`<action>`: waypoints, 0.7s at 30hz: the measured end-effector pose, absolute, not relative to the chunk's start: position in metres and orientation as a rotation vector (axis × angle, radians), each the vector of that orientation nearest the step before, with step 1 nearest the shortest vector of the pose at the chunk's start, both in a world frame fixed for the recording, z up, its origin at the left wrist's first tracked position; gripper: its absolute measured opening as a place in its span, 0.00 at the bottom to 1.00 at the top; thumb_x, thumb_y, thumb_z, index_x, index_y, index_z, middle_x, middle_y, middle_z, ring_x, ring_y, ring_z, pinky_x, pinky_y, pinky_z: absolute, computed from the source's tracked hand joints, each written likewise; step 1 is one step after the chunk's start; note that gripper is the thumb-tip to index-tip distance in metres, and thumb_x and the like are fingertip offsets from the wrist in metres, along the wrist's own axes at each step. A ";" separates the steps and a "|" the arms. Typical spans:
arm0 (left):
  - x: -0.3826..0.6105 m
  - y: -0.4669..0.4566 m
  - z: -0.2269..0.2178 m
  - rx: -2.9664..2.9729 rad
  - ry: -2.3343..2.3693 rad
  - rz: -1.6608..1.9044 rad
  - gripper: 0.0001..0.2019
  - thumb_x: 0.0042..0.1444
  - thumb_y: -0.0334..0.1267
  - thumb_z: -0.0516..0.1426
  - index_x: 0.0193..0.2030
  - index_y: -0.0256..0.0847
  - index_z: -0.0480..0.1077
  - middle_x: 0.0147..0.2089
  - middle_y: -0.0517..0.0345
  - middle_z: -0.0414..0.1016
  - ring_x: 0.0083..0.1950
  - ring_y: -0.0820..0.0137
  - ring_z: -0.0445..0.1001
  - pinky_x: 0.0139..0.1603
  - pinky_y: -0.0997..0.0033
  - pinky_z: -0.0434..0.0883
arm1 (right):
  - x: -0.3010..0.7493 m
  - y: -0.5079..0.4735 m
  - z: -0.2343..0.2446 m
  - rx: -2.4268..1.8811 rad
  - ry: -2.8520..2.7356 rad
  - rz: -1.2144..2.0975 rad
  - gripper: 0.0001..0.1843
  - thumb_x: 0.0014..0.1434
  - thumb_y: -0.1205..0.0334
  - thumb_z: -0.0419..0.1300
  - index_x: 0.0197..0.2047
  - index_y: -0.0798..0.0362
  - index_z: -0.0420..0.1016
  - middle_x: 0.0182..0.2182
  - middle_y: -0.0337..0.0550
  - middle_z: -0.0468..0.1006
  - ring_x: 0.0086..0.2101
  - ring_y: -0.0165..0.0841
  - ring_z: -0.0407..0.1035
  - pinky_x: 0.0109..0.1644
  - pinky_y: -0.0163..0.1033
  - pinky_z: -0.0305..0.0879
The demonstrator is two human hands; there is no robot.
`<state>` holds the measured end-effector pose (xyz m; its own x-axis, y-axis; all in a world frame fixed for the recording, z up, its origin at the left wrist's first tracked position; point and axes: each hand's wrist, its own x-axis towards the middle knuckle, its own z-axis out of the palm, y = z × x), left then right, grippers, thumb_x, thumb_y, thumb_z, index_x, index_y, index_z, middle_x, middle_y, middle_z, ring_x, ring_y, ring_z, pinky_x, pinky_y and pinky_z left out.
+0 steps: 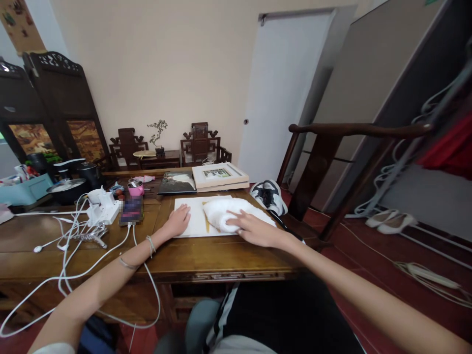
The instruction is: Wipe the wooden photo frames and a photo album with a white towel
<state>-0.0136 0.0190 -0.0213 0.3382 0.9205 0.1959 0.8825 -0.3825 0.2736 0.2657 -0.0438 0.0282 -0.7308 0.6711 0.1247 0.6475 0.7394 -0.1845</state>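
A flat white board or book cover [194,216] with a yellowish strip [207,227] lies near the table's front edge. My left hand [179,220] rests on its left side, fingers laid out and holding nothing. Over its right part spreads a fluffy white towel [221,209], bunched up at the front. My right hand [254,227] grips that bunched part, with the fingers pressed into the cloth. The towel hides the board's right side.
Behind the board are a dark book [178,182] and thick pale books [221,177]. Sneakers [271,196] sit to the right, beside a wooden chair [313,172]. On the left are a phone [132,210], a power strip [103,206], tangled white cables [70,236] and a pink cup [135,188].
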 end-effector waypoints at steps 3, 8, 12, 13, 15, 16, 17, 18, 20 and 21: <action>-0.013 0.018 -0.023 2.468 1.668 0.503 0.23 0.63 0.39 0.42 0.62 0.33 0.61 0.69 0.44 0.55 0.71 0.62 0.50 0.69 0.56 0.52 | 0.282 -0.080 0.047 -1.037 -2.783 0.329 0.18 0.51 0.72 0.48 0.41 0.51 0.74 0.40 0.46 0.77 0.48 0.41 0.68 0.56 0.47 0.57; -0.014 0.016 -0.020 2.480 1.660 0.496 0.23 0.63 0.39 0.42 0.62 0.33 0.61 0.69 0.43 0.55 0.71 0.62 0.50 0.69 0.57 0.51 | 0.292 -0.058 0.052 -1.088 -2.783 0.547 0.16 0.54 0.65 0.49 0.41 0.50 0.74 0.38 0.43 0.77 0.44 0.40 0.69 0.55 0.44 0.59; -0.014 0.016 -0.018 2.498 1.650 0.452 0.24 0.64 0.39 0.41 0.62 0.31 0.59 0.69 0.42 0.54 0.71 0.62 0.51 0.69 0.57 0.51 | 0.267 0.003 0.033 -1.293 -2.653 0.352 0.27 0.56 0.65 0.47 0.58 0.55 0.67 0.58 0.51 0.69 0.59 0.46 0.57 0.64 0.54 0.45; -0.014 0.016 -0.018 2.500 1.649 0.454 0.24 0.64 0.39 0.41 0.62 0.31 0.60 0.69 0.42 0.54 0.71 0.62 0.51 0.69 0.57 0.51 | 0.257 0.016 0.029 -1.346 -2.629 0.293 0.28 0.56 0.66 0.47 0.61 0.56 0.65 0.61 0.52 0.65 0.61 0.47 0.54 0.64 0.57 0.43; -0.015 0.018 -0.020 2.503 1.645 0.468 0.23 0.64 0.39 0.41 0.62 0.33 0.60 0.69 0.43 0.55 0.71 0.62 0.51 0.69 0.56 0.52 | 0.234 0.035 0.026 -1.430 -2.586 0.206 0.30 0.56 0.70 0.45 0.63 0.58 0.62 0.62 0.56 0.62 0.63 0.50 0.49 0.63 0.63 0.42; -0.015 0.019 -0.020 2.502 1.645 0.473 0.23 0.64 0.39 0.41 0.62 0.34 0.60 0.69 0.43 0.55 0.71 0.63 0.51 0.69 0.56 0.52 | 0.223 0.040 0.025 -1.455 -2.569 0.181 0.31 0.55 0.71 0.45 0.63 0.59 0.62 0.61 0.58 0.63 0.63 0.51 0.48 0.61 0.66 0.42; -0.015 0.020 -0.021 2.498 1.646 0.475 0.22 0.64 0.39 0.41 0.62 0.34 0.60 0.69 0.44 0.55 0.71 0.63 0.51 0.69 0.55 0.52 | 0.212 0.042 0.025 -1.467 -2.560 0.170 0.31 0.54 0.73 0.45 0.62 0.59 0.62 0.60 0.59 0.65 0.63 0.53 0.48 0.60 0.69 0.43; -0.015 0.020 -0.022 2.494 1.649 0.476 0.22 0.64 0.39 0.41 0.62 0.35 0.60 0.69 0.44 0.55 0.71 0.63 0.50 0.69 0.55 0.52 | 0.203 0.039 0.026 -1.467 -2.561 0.170 0.31 0.54 0.74 0.45 0.61 0.58 0.64 0.58 0.59 0.68 0.63 0.53 0.48 0.59 0.71 0.43; -0.015 0.022 -0.024 2.488 1.651 0.483 0.22 0.64 0.39 0.42 0.62 0.35 0.60 0.69 0.44 0.54 0.71 0.62 0.50 0.69 0.55 0.52 | 0.191 0.025 0.026 -1.401 -2.610 0.159 0.31 0.52 0.75 0.46 0.59 0.56 0.66 0.56 0.58 0.70 0.63 0.53 0.47 0.58 0.72 0.43; -0.015 0.022 -0.025 2.488 1.646 0.491 0.22 0.64 0.39 0.42 0.61 0.35 0.60 0.69 0.45 0.54 0.71 0.62 0.50 0.69 0.55 0.51 | 0.189 0.013 0.026 -1.343 -2.644 0.144 0.31 0.51 0.76 0.47 0.58 0.55 0.68 0.57 0.58 0.69 0.64 0.53 0.46 0.58 0.73 0.43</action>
